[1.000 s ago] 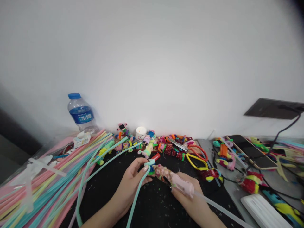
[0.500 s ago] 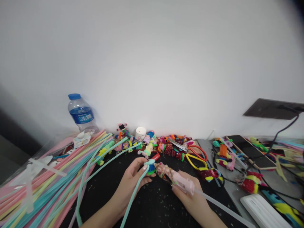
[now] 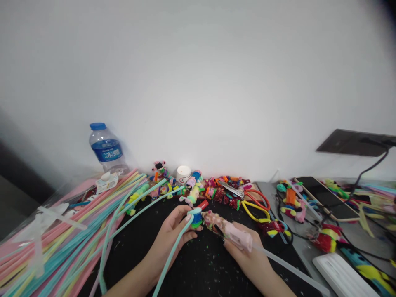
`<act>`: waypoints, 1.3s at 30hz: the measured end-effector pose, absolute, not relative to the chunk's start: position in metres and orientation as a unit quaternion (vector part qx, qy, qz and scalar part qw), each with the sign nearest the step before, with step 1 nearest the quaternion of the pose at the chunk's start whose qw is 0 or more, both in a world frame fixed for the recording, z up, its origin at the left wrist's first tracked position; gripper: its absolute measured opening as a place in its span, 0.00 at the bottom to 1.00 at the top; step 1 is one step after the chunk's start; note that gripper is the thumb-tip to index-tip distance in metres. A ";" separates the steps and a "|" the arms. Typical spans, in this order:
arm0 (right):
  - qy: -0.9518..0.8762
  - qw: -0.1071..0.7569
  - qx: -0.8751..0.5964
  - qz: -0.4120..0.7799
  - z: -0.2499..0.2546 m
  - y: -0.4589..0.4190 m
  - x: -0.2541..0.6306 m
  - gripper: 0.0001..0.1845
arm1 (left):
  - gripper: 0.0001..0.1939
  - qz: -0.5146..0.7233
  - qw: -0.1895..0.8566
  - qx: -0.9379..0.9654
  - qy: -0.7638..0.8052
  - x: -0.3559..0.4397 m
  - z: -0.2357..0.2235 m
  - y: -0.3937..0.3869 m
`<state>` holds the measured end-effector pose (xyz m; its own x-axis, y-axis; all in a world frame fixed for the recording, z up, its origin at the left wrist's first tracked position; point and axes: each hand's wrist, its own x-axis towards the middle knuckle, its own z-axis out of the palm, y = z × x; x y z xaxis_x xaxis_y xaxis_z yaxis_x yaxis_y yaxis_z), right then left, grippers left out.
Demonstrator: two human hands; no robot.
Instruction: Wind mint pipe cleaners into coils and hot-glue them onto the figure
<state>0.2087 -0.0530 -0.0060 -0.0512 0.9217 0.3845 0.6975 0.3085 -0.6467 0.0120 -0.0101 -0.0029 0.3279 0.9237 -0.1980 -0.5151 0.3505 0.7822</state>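
Between the fingers of my left hand [image 3: 170, 233] is a small blue and green pipe-cleaner piece [image 3: 196, 219] with a red tube [image 3: 203, 204] at its top. A long mint-green pipe cleaner [image 3: 173, 251] wraps over that piece and trails down across my wrist. My right hand [image 3: 247, 251] is closed round a pink glue gun [image 3: 236, 235], its front crusted with bits and its nozzle close beside the blue and green piece. Whether the nozzle touches it, I cannot tell. A clear glue stick [image 3: 287, 270] sticks out from the gun's back.
Pastel pipe cleaners [image 3: 64, 243] fan across the left side, near a water bottle [image 3: 107, 148]. Several pipe-cleaner figures [image 3: 194, 187] line the wall around a white cup [image 3: 183, 173]. Scissors [image 3: 255, 206], a phone [image 3: 328, 198], cables and a white box [image 3: 343, 274] lie to the right.
Little differs. The blue and green piece in my left hand has turned slightly, and the trailing mint-green end has shifted a bit left. The glue gun stays almost in place.
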 end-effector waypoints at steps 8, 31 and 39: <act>-0.709 0.394 -0.572 0.123 -0.010 -0.053 0.211 0.10 | 0.12 0.467 0.761 0.311 0.326 0.010 -0.005 -0.008; -0.776 0.256 -0.575 0.039 0.003 -0.055 0.206 0.33 | 0.11 0.490 0.585 0.481 0.432 0.007 -0.009 -0.009; -0.867 0.287 -0.406 0.035 0.002 -0.064 0.178 0.20 | 0.07 0.438 0.504 0.636 0.386 0.012 -0.013 -0.019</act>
